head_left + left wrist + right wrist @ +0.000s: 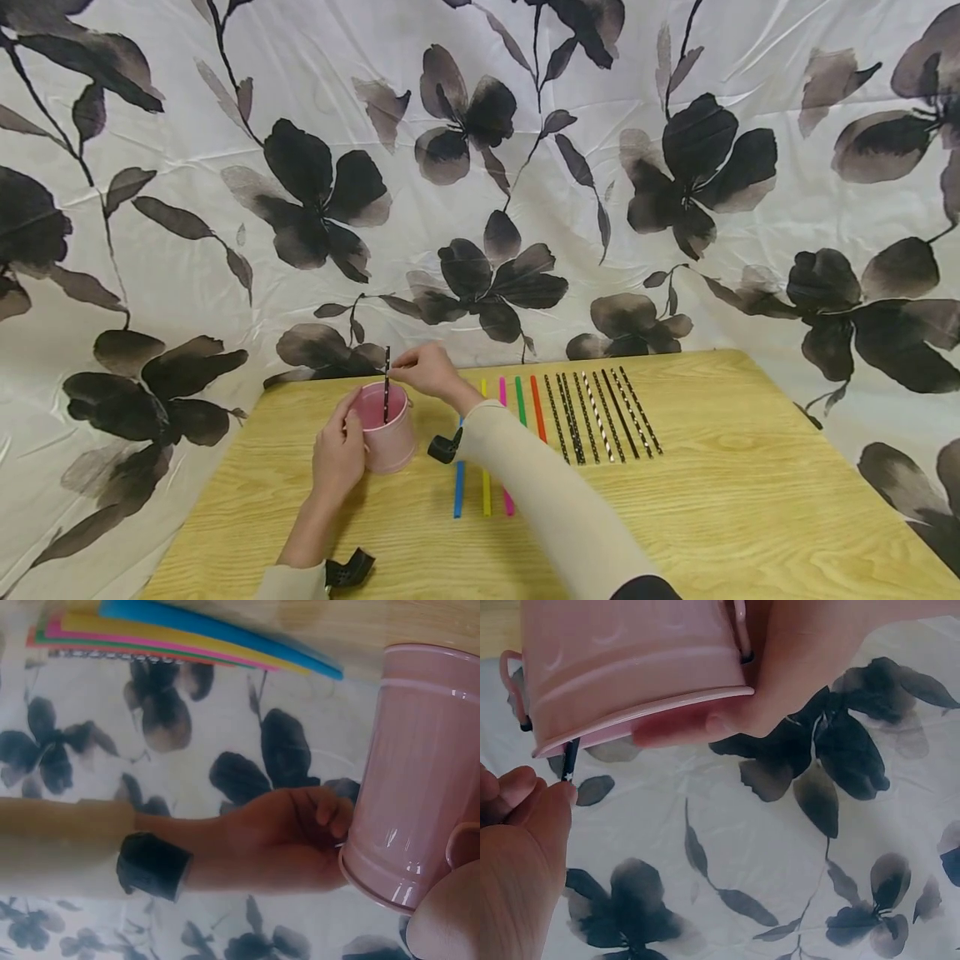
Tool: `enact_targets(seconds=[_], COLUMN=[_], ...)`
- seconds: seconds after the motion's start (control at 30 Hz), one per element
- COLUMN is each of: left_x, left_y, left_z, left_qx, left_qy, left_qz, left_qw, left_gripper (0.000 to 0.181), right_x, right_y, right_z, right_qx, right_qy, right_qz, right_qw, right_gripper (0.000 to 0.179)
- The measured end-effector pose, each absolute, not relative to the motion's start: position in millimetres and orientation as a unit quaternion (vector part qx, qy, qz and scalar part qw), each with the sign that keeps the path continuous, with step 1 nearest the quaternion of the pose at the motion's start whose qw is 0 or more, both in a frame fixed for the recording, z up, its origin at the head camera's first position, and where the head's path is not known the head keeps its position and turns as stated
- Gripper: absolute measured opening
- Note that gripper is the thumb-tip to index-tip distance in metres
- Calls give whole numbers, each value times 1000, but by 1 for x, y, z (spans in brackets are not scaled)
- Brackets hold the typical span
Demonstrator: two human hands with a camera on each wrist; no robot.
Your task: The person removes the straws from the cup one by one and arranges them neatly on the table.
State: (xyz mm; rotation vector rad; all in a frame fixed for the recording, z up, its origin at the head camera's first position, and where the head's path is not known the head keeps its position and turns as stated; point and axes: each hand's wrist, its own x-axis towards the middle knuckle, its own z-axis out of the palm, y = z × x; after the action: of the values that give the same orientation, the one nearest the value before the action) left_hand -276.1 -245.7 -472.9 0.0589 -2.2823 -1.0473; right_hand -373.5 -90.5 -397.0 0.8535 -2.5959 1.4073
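A pink bucket [393, 448] with small side handles stands toward the left of the table in the head view. My left hand [337, 454] grips its left side, with fingers over the rim in the right wrist view. My right hand [431, 372] pinches a black straw with white dots [386, 402] between thumb and fingers. The straw is upright, its lower part inside the bucket's mouth. In the right wrist view, the straw [570, 759] crosses the bucket's rim close to my right fingertips.
Right of the bucket, a blue straw [459, 492], a yellow straw [486, 496], a pink straw [509, 502], a green straw [520, 396] and a red straw [537, 408] lie in a row, partly behind my right sleeve. Several black-and-white patterned straws [597, 417] continue it. A flowered cloth [480, 208] hangs behind.
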Motion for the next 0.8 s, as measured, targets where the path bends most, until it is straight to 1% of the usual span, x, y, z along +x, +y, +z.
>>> enact_targets(seconds=[0.17,0.37,0.5,0.7,0.8], left_x=[-275,-275,-275,-276,-277], left_y=[-246,-244,-243,-244,-246], left_z=[-475,-475,-475,-475,-473], left_qx=[28,20,20,20,21], left_qy=[-864,-863,-864,-864,-863], left_qz=[-402,-402,-401,-402,-400], left_qw=[302,304,305,304,307], left_gripper=[37,38,39,39,38], right_x=[-372,-370,-368,-365,-362], right_y=[-93,-96,-98,-101,-100], right_z=[-401,-405,-406,-399,-391], right_qx=[277,265,258,251,255], right_qy=[-835,-833,-831,-825,-814], right_qz=[475,485,492,505,521], right_qw=[22,24,30,40,31], right_gripper=[13,16,15,13,14])
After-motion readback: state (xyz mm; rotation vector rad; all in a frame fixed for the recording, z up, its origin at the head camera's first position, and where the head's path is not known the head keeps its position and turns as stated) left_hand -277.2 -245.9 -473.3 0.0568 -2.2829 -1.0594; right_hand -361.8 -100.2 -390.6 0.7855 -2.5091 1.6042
